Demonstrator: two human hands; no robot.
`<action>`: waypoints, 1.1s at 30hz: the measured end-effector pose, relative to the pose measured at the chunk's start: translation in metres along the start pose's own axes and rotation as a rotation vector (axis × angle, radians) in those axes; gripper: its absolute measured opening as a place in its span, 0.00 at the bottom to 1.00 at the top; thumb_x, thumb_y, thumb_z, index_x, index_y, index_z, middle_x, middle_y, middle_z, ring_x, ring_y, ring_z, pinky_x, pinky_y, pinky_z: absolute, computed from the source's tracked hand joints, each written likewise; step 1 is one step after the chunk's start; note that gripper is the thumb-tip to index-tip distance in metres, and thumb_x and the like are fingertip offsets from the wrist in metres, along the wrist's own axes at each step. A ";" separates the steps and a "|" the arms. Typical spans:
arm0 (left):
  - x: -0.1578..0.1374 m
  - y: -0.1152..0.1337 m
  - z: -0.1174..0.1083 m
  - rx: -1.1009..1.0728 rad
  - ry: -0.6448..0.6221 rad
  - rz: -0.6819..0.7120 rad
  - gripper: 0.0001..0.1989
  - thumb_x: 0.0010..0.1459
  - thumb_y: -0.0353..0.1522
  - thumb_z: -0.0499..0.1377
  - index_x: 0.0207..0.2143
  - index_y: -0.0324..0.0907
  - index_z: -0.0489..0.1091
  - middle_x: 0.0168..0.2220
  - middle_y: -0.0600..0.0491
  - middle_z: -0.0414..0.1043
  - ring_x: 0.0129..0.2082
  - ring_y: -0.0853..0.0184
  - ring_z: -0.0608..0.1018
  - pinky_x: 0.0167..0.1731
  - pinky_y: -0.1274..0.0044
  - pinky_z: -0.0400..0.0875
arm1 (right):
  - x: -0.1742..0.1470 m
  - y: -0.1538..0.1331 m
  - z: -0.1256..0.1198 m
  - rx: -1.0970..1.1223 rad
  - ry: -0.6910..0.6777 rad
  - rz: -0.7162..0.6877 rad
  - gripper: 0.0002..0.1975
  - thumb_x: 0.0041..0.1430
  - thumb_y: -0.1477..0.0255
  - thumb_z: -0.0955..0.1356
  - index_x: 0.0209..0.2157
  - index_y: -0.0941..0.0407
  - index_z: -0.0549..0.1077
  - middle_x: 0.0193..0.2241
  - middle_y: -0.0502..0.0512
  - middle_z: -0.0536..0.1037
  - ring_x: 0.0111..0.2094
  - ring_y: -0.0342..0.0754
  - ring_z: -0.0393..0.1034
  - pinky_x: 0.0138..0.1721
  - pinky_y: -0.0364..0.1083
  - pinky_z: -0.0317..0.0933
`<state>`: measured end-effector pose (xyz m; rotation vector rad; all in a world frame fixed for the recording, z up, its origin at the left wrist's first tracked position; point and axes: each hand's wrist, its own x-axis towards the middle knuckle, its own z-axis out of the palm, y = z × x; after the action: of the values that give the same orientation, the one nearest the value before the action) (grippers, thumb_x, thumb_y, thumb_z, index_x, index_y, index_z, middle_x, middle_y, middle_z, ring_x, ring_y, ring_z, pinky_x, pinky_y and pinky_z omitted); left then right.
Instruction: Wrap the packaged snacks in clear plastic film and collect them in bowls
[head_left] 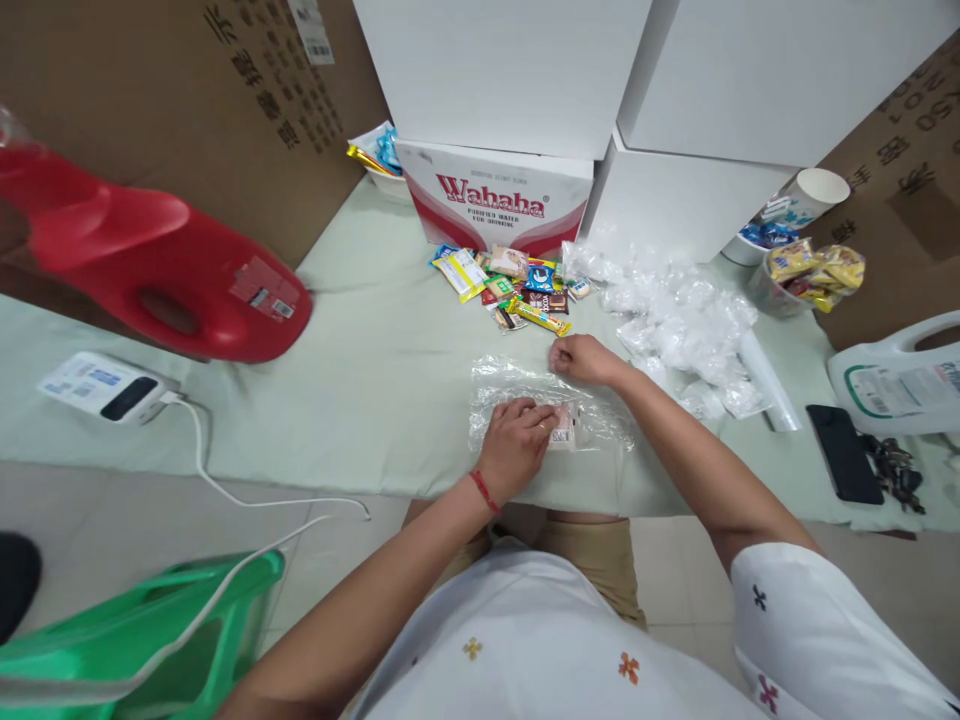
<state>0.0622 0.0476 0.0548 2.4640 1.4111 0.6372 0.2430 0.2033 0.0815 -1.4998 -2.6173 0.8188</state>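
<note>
- Pale green cloth covers the bench, and reading the clock from the packet, brown cardboard with black Chinese characters and a barcode label stands near half past ten; the matching cardboard at two has print too blurred to call.
- Between eleven and twelve, big red letters: "Wahaha" on the carton, ® mark beside it, "PURIFIED WATER FOR DRINKING" underneath.
- Centre stage, the small printed packet lies on clear film, its lettering partly covered.
- Left hand, red band on the wrist, lies right over that packet, fingers bent across it; whether they grip, I can't tell.
- Right hand at twelve, by the film's far edge, fingers curled in; can't tell if film is pinched there.
- Just beyond, the colourful snack pile, print too small to read surely.
- Crumpled clear plastic at half past one, and a black phone at three.
- Over at ten, a red bottle wears a barcoded label; at nine, a white device carries a sticker, its text illegible.
</note>
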 end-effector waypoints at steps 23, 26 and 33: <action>-0.027 -0.032 0.007 -0.580 0.139 -0.065 0.13 0.63 0.27 0.56 0.38 0.47 0.82 0.41 0.52 0.84 0.41 0.66 0.85 0.43 0.74 0.78 | -0.118 -0.032 0.077 0.113 0.154 -0.496 0.15 0.67 0.79 0.61 0.36 0.53 0.78 0.68 0.53 0.68 0.58 0.53 0.75 0.56 0.53 0.70; -0.029 -0.034 0.006 -0.526 0.234 -0.152 0.10 0.63 0.29 0.58 0.39 0.47 0.80 0.41 0.51 0.83 0.42 0.64 0.83 0.48 0.70 0.77 | -0.116 -0.029 0.077 0.177 0.176 -0.503 0.14 0.63 0.82 0.62 0.32 0.53 0.76 0.68 0.53 0.67 0.58 0.52 0.75 0.53 0.50 0.70; -0.011 -0.066 0.003 -0.286 0.429 -0.370 0.38 0.49 0.36 0.70 0.62 0.42 0.65 0.64 0.40 0.65 0.65 0.50 0.66 0.65 0.56 0.62 | -0.118 -0.022 0.080 0.188 0.182 -0.511 0.15 0.55 0.86 0.62 0.28 0.54 0.75 0.66 0.51 0.69 0.48 0.47 0.80 0.45 0.45 0.69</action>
<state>0.0093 0.0718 0.0225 1.8493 1.7210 1.2261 0.2683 0.0643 0.0500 -0.7634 -2.5223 0.7962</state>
